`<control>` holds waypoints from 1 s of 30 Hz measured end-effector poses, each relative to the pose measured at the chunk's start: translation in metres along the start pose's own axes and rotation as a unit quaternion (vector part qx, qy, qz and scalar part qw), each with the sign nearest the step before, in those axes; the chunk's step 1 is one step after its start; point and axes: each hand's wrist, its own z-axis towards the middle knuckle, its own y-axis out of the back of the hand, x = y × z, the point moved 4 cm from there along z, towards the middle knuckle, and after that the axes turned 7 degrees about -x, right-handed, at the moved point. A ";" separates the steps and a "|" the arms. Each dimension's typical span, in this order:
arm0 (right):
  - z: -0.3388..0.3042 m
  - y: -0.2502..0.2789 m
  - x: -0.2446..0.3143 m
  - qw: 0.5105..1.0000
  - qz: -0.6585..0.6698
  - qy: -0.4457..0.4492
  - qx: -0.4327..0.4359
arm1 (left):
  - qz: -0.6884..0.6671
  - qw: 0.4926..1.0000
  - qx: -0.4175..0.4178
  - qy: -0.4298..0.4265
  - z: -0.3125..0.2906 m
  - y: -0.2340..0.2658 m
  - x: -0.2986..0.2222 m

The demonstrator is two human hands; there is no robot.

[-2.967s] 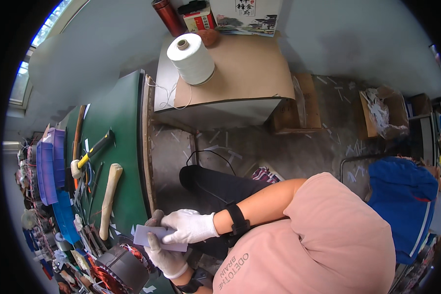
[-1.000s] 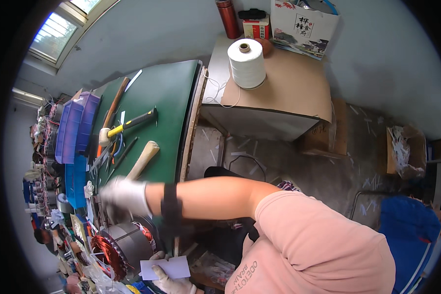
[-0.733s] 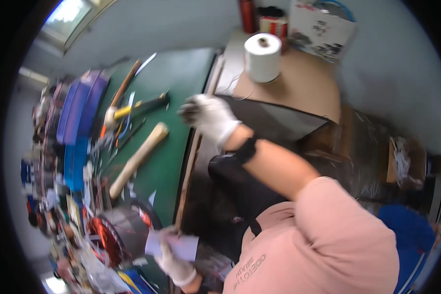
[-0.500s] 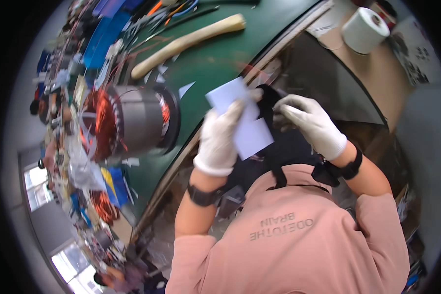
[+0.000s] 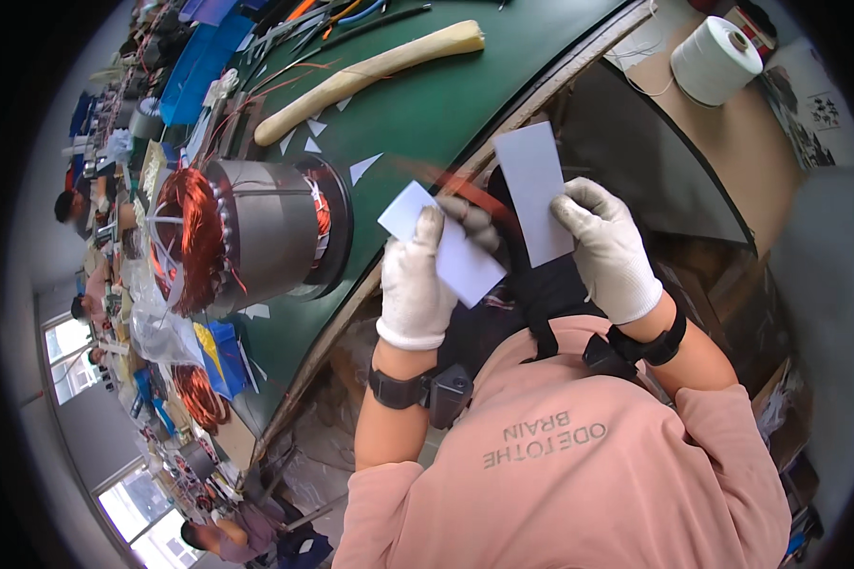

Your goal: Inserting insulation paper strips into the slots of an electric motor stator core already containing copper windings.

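Note:
My left hand [image 5: 416,289], in a white glove, pinches a white rectangular paper piece [image 5: 465,268] under the thumb, its fingers behind the sheet. A second white slip [image 5: 531,185] stands nearly upright in my gloved right hand [image 5: 609,248], gripped near its lower right edge. The two slips are apart, held over my lap by the bench edge. To the left of my left hand, a grey metal motor stator [image 5: 266,218] lies on its side on the green bench [image 5: 399,123]. Bundled copper wire [image 5: 192,237] bulges from its left end.
A pale, thick stick [image 5: 370,76] lies across the bench beside small white scraps [image 5: 362,168]. Blue bins [image 5: 194,81] and tools stand at the far left. A white thread spool [image 5: 716,62] sits on a brown board at right. Co-workers [image 5: 232,541] are at the left.
My right hand, earlier beside the papers with none visible in it, now holds one slip up to the right. The papers overlapping in my left hand have come apart.

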 end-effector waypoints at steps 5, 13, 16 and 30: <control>-0.004 -0.015 -0.015 0.987 0.143 -0.068 0.017 | 0.383 0.917 0.033 -0.103 -0.013 -0.019 0.013; -0.043 -0.043 -0.003 0.718 -0.453 0.527 0.041 | 0.666 0.699 -0.046 -0.257 -0.037 0.019 -0.005; -0.050 -0.060 -0.007 0.662 -0.480 0.572 0.070 | 0.741 0.600 0.004 -0.302 -0.055 0.006 -0.020; 0.044 -0.221 0.071 0.889 -0.062 0.207 0.403 | 0.639 0.660 0.016 -0.394 -0.217 -0.001 -0.196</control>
